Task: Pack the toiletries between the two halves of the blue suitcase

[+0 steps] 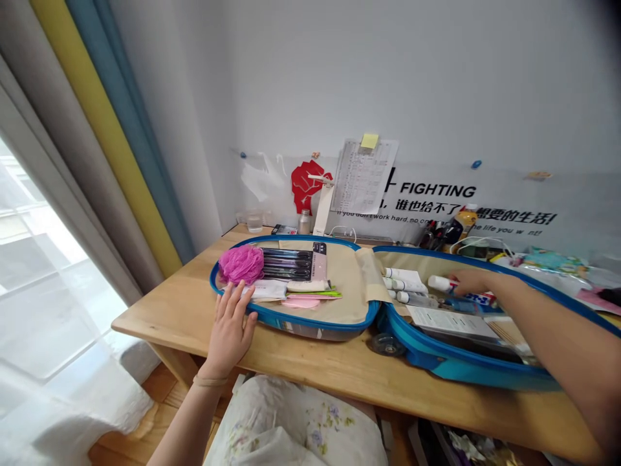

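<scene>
A blue-rimmed suitcase (pixel 310 327) lies open on the wooden desk, its two halves side by side. My left hand (pixel 231 327) rests on the left half's front rim with fingers spread, holding nothing. Close to its fingertips are a pink mesh bath puff (pixel 241 264) and a white packet (pixel 266 289). Behind them sits a pack of toothbrushes (pixel 288 264); a pink flat item (pixel 301 302) lies in front. Over the right half, my right hand (pixel 469 282) is closed around a white-capped toothpaste tube (pixel 481 298). Several small white-capped bottles (pixel 405 285) lie left of it, beside a printed white packet (pixel 451 321).
A drink bottle (pixel 466 220) and pens (pixel 431 233) stand behind the suitcase. A white lamp (pixel 323 207) and a glass cup (pixel 254 222) are near the wall. Curtains (pixel 111 129) hang at left. A bin with litter (pixel 470 446) sits below the desk.
</scene>
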`<state>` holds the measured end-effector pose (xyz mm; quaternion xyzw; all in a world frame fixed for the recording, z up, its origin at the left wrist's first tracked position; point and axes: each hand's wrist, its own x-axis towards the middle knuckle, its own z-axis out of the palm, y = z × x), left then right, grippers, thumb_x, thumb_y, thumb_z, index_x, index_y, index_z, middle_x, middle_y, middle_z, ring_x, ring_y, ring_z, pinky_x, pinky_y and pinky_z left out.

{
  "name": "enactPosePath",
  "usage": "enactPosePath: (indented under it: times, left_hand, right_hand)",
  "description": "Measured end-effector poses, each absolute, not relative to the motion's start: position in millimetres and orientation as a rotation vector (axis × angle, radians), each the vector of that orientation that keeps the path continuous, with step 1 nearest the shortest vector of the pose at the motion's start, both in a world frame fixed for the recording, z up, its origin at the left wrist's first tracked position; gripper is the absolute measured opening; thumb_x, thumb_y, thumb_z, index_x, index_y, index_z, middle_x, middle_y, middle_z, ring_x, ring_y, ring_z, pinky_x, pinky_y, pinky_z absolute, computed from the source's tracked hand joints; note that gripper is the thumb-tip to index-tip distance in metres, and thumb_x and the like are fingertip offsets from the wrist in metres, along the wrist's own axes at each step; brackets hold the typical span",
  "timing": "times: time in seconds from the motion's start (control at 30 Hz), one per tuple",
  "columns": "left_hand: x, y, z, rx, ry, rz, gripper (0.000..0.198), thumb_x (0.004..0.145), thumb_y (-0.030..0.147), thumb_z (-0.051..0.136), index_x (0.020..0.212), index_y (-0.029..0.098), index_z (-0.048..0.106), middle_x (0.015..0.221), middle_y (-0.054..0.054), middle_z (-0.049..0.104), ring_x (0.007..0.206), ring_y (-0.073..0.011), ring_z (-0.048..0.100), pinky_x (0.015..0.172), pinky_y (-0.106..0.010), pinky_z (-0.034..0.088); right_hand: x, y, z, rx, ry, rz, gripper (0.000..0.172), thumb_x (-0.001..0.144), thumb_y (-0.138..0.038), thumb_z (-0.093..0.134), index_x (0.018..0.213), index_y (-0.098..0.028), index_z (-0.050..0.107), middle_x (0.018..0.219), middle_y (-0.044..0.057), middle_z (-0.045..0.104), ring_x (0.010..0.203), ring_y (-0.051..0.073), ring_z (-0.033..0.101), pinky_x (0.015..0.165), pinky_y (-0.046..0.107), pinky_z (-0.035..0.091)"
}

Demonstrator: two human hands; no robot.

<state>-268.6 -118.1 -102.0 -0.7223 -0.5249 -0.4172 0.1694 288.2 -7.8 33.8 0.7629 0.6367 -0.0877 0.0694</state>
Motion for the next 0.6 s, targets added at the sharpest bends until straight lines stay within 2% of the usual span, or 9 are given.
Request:
enactPosePath:
  times: [0.03,0.1,0.2,0.27,0.33,0.4,0.47,0.6]
  left_hand:
    - [-268,-118,-102,-2.056,-1.491,-1.188,0.048,0.101,0.031,0.040,0.148,0.022,0.042,0.153,-0.013,0.044,0.150,-0.0291,0.026,0.120,-0.054,0.024]
    - [-268,-118,-102,-2.060,-1.485,-1.191,0.047,0.101,0.031,0.040,0.147,0.021,0.042,0.153,-0.013,0.044,0.150,-0.0291,0.025,0.120,-0.054,0.024]
    - [-268,-118,-101,-2.063,-1.474,-1.196,0.047,0.101,0.031,0.040,0.147,0.021,0.043,0.153,-0.014,0.044,0.150,-0.0292,0.025,0.121,-0.054,0.022]
    - [-268,-118,-101,-2.060,-1.464,-1.205,0.047,0.101,0.031,0.040,0.147,0.021,0.044,0.153,-0.014,0.045,0.150,-0.0291,0.026,0.121,-0.054,0.021]
    - [-268,-118,-101,-2.057,-1.454,-1.208,0.047,0.101,0.031,0.040,0.146,0.021,0.044,0.152,-0.014,0.045,0.150,-0.0290,0.027,0.121,-0.054,0.022]
    - [-268,-119,-100,-2.058,-1.456,-1.206,0.047,0.101,0.031,0.040,0.146,0.020,0.044,0.152,-0.014,0.045,0.150,-0.0292,0.027,0.121,-0.055,0.022]
    - [-268,-119,-100,-2.063,-1.468,-1.202,0.047,0.101,0.031,0.040,0.146,0.020,0.044,0.153,-0.014,0.045,0.150,-0.0294,0.026,0.121,-0.055,0.022]
    - [-268,-120,-99,-2.068,-1.491,-1.196,0.047,0.100,0.032,0.041,0.146,0.021,0.045,0.153,-0.014,0.044,0.149,-0.0297,0.028,0.120,-0.055,0.023]
  right_hand:
    - [288,-11,41,2.312,1.933,-0.272,0.013,0.068,-0.006,0.068,0.066,-0.018,0.065,0.077,0.013,0.070,0.082,0.028,0.068,0.082,0.041,0.052]
    - [283,-14,61,2.358,1.984,-0.277,0.010,0.078,-0.016,0.061,0.085,-0.018,0.068,0.090,0.018,0.071,0.081,0.029,0.068,0.081,0.043,0.051]
    - [255,-9,96,2.386,2.133,-0.249,0.034,0.090,-0.034,0.049,0.117,-0.016,0.060,0.113,0.022,0.067,0.089,0.029,0.066,0.082,0.042,0.051]
    - [216,-3,116,2.321,2.285,-0.227,0.043,0.092,-0.041,0.046,0.128,-0.019,0.053,0.125,0.019,0.063,0.100,0.028,0.063,0.086,0.039,0.051]
    - [161,3,127,2.125,2.435,-0.299,0.047,0.093,-0.045,0.045,0.133,-0.021,0.052,0.126,0.015,0.062,0.099,0.026,0.063,0.081,0.035,0.053]
    - [99,8,126,1.878,2.504,-0.399,0.052,0.093,-0.049,0.045,0.138,-0.023,0.049,0.124,0.013,0.063,0.090,0.022,0.065,0.069,0.030,0.055]
    - [39,13,115,1.684,2.549,-0.423,0.047,0.089,-0.048,0.055,0.130,-0.025,0.057,0.123,0.010,0.064,0.090,0.020,0.065,0.062,0.024,0.054]
    - [-44,26,79,1.441,2.593,-0.327,0.046,0.087,-0.046,0.061,0.127,-0.024,0.060,0.117,0.008,0.068,0.080,0.017,0.066,0.055,0.022,0.051]
